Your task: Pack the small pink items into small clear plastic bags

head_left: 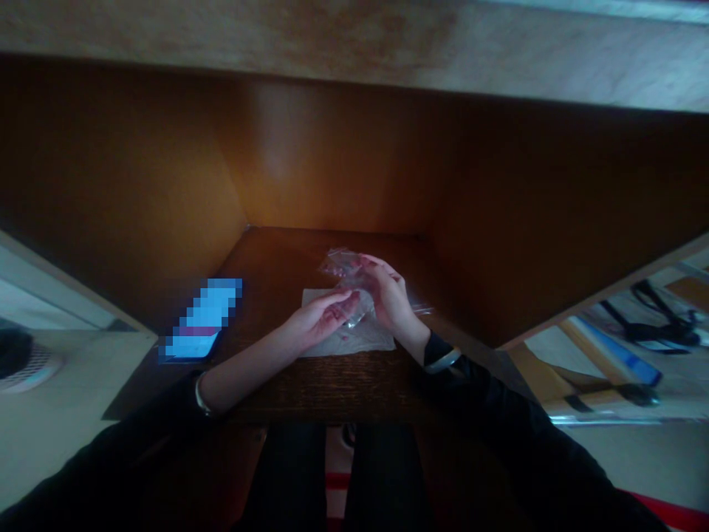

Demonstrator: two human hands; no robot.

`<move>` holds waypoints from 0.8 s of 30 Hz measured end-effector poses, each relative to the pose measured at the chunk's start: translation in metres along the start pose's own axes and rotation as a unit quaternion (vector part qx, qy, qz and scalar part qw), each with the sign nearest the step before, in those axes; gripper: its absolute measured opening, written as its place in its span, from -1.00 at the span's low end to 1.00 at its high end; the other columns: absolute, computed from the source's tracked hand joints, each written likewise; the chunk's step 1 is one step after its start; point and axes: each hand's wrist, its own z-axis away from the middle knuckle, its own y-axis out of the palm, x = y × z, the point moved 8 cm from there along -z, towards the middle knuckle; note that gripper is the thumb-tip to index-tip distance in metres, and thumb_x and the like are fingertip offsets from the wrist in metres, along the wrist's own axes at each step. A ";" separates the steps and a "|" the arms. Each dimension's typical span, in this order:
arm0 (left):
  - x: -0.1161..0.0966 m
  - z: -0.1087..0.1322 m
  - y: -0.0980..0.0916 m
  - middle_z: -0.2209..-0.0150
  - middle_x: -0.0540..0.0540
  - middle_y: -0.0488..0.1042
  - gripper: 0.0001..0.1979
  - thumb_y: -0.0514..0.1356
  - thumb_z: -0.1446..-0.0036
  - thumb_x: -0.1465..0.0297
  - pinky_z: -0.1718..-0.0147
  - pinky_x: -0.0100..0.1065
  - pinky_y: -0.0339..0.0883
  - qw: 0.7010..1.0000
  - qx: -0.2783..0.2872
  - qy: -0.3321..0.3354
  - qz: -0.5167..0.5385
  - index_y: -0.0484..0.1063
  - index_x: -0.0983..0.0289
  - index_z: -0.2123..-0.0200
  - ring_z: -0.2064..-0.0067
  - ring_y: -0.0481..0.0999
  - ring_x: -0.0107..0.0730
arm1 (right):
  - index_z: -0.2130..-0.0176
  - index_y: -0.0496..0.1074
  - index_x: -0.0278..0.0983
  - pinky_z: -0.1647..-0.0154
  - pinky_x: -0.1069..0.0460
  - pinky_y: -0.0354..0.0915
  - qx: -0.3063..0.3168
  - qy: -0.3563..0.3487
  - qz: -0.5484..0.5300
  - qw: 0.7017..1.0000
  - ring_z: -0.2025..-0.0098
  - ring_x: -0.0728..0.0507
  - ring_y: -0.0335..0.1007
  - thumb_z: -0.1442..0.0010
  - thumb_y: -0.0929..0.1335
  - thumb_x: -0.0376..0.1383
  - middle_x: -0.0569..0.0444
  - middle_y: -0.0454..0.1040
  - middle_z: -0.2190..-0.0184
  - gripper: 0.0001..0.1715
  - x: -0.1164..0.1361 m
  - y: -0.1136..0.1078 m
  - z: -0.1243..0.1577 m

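Note:
My left hand [321,321] and my right hand [388,292] are close together over a white sheet [326,344] on the brown wooden surface. Between them is a small clear plastic bag [359,310]; the fingers of both hands are closed on it, though some fingertips are hidden. Just beyond my right fingertips lies another clear little bag [337,260], with tiny pinkish pieces in it too small to name. Beside my right wrist, the edge of more clear plastic [423,309] shows.
Left of my forearm lies a phone [202,321] with a lit, blurred screen. Wooden panels [343,162] enclose the surface at the back and both sides, and a pale ledge [354,44] crosses above. A white basket [38,366] stands at far left.

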 end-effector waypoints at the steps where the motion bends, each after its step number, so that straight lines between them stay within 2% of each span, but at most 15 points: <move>1: 0.001 0.000 -0.001 0.36 0.13 0.54 -0.74 0.04 -0.18 0.71 0.25 -0.46 0.47 1.000 -0.008 -0.002 0.000 0.46 0.40 0.20 0.33 0.58 -0.46 | 0.27 0.52 -0.18 0.02 -0.14 0.40 0.001 0.008 0.006 1.000 0.11 -0.16 0.51 -0.05 0.41 -0.21 0.05 0.60 0.20 -0.82 -0.001 -0.001 -0.001; 7: -0.001 -0.001 -0.005 0.38 0.12 0.54 -0.71 0.01 -0.18 0.72 0.27 -0.50 0.49 0.999 -0.030 0.009 0.017 0.45 0.39 0.17 0.34 0.59 -0.48 | 0.23 0.50 -0.18 -0.02 -0.13 0.39 0.062 0.038 0.049 0.996 0.06 -0.15 0.52 -0.14 0.34 -0.22 0.05 0.59 0.18 -0.81 -0.010 0.006 0.000; 11: -0.002 -0.002 -0.006 0.38 0.12 0.55 -0.75 0.03 -0.19 0.71 0.29 -0.50 0.50 0.999 -0.039 0.012 0.022 0.45 0.40 0.19 0.35 0.60 -0.47 | 0.28 0.52 -0.19 -0.09 -0.14 0.36 0.045 0.054 0.011 0.997 0.04 -0.17 0.51 -0.09 0.37 -0.23 0.03 0.59 0.18 -0.84 -0.014 0.004 0.000; 18: -0.005 -0.003 -0.007 0.39 0.14 0.55 -0.79 0.04 -0.24 0.63 0.31 -0.47 0.51 0.999 -0.036 0.024 0.032 0.46 0.37 0.19 0.38 0.59 -0.45 | 0.28 0.52 -0.18 -0.04 -0.18 0.39 0.033 0.043 0.013 0.998 0.07 -0.20 0.52 -0.05 0.40 -0.26 0.02 0.59 0.20 -0.84 -0.015 -0.001 -0.005; 24: -0.007 -0.003 -0.006 0.37 0.15 0.56 -0.81 0.04 -0.26 0.60 0.28 -0.45 0.51 0.999 -0.024 0.032 0.028 0.45 0.39 0.31 0.35 0.59 -0.44 | 0.32 0.52 -0.19 -0.03 -0.12 0.38 0.017 0.018 0.009 1.000 0.08 -0.16 0.52 -0.04 0.41 -0.28 0.05 0.59 0.23 -0.88 -0.010 -0.003 -0.005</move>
